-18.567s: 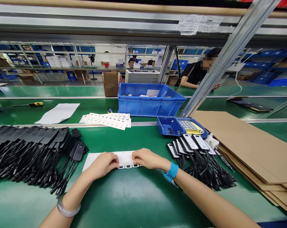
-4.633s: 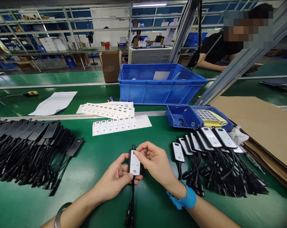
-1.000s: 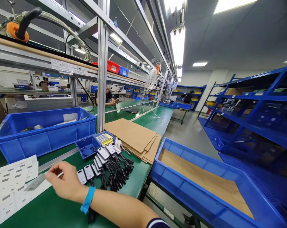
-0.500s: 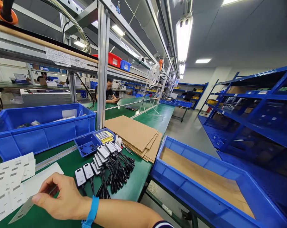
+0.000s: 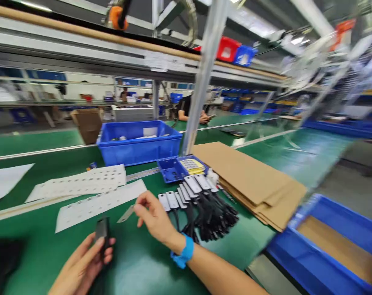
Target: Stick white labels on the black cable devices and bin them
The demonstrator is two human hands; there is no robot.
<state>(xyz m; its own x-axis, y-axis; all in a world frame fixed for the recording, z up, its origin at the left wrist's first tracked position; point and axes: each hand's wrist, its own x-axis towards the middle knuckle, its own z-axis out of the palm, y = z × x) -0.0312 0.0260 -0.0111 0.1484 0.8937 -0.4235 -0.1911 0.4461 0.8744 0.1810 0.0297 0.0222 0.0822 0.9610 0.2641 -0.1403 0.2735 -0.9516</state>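
My left hand (image 5: 85,262), fingers closed, grips a small black plastic box (image 5: 102,229) that stands up out of my fist. To its right my right hand (image 5: 155,217), with a blue wristband, pinches a thin greyish label (image 5: 126,214) by one end. The label hangs apart from the black box. Beyond both hands lies a white sticker sheet (image 5: 102,205) with rows of labels, and a second sheet (image 5: 81,183) behind it. Right of my right hand, several white-faced boxes (image 5: 192,186) lie in a row, their black cables (image 5: 215,217) bunched toward me.
A blue parts tray (image 5: 170,174) with small black pieces and a yellow pad sits behind the boxes. Brown cardboard sheets (image 5: 247,172) are stacked to the right, near a large blue bin (image 5: 315,262). Another blue bin (image 5: 139,149) stands at the back by a metal post (image 5: 201,82).
The view has swung left. My left hand with the black box has come into view. My right hand still pinches the label, now held above the bench beside the sticker sheet.
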